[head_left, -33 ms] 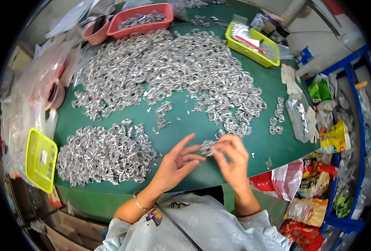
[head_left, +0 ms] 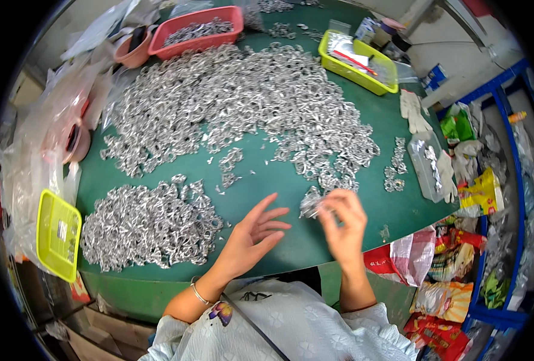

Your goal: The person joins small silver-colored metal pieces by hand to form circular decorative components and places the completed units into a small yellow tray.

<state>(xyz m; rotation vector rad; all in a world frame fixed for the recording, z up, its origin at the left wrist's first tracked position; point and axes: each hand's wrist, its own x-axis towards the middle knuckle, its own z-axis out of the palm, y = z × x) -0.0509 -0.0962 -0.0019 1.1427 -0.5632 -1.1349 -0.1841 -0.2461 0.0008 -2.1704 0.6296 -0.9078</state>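
My right hand (head_left: 344, 224) pinches a silvery metal casting with ring-shaped openings (head_left: 310, 203), just over the green table near its front. Its fingertips hide part of the casting. To the left, my left hand (head_left: 252, 236) is held with fingers stretched and spread, nothing in it. A large heap of similar silvery ring-shaped castings (head_left: 219, 99) covers the far and middle table, reaching down close to my right hand. Left of my left hand lies a smaller heap of castings (head_left: 149, 225). A few stray pieces (head_left: 231, 167) lie between the two heaps.
A pink basin (head_left: 196, 30) with castings stands far left, a yellow-green basket (head_left: 358, 73) far right. An upturned-edge yellow-green tray (head_left: 59, 234) sits at the left edge. On the right are white gloves (head_left: 415, 111), a clear box (head_left: 426, 168) and a blue shelf (head_left: 498, 99).
My right hand has moved a little to the right with the casting, away from my left hand. The left hand stays nearly in place, fingers spread.
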